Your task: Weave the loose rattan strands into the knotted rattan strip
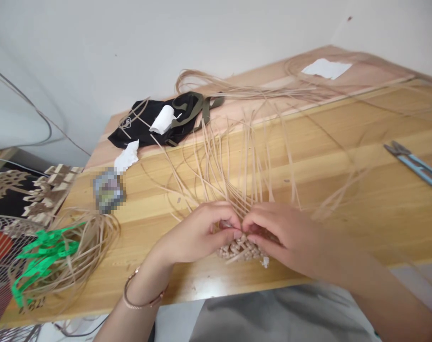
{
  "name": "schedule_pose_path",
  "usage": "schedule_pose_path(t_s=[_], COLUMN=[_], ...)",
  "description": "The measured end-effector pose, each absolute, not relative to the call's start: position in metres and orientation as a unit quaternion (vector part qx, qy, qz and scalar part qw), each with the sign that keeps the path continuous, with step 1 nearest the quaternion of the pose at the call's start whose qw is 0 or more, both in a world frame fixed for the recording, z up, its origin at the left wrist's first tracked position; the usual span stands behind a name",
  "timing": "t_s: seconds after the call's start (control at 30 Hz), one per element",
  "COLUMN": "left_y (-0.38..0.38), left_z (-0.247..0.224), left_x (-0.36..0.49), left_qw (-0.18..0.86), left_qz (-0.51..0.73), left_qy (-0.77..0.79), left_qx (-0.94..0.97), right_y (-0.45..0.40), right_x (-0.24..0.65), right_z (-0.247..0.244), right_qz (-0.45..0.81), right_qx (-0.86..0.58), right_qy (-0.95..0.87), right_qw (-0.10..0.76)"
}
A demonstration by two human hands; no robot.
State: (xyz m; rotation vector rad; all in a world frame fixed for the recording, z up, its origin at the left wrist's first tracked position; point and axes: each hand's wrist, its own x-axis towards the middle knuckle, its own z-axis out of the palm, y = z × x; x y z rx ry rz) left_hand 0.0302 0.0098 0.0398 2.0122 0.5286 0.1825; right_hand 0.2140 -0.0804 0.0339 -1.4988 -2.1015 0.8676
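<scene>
A small woven piece [239, 250] of tan strands lies near the table's front edge, with long loose strands [216, 166] fanning away from it across the wood. My left hand [205, 232] pinches the upper edge of the weave between thumb and fingers. Close against it, my right hand [283, 232] is also closed at that edge, its thumb and fingertips on the strands. The fingertips of both hands nearly meet. A white tuft [265, 261] sticks out at the weave's lower right corner.
Blue-handled snips [415, 164] lie at the right. At the back are a black bag [148, 123], a bundle of strands [237, 88] and white paper [326, 69]. Coiled strands [98, 242] with green ties [48, 251] sit at the left, below a blurred square object [108, 190].
</scene>
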Motion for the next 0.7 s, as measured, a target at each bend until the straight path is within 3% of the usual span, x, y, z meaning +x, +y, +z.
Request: schedule_pose_path(t_s=[0.43,0.7], left_y=[0.009,0.004], left_z=[0.039,0.043], left_x=[0.027,0.028], left_qw=[0.585,0.534], left_qz=[0.0,-0.029], left_qy=[0.268,0.279], left_qx=[0.765,0.798], right_y=[-0.082,-0.063], right_x=[0.228,0.22], right_z=[0.04,0.045], right_qz=[0.414,0.529], right_qx=[-0.539,-0.543], right_qy=[-0.72,-0.642], right_qw=[0.141,0.112])
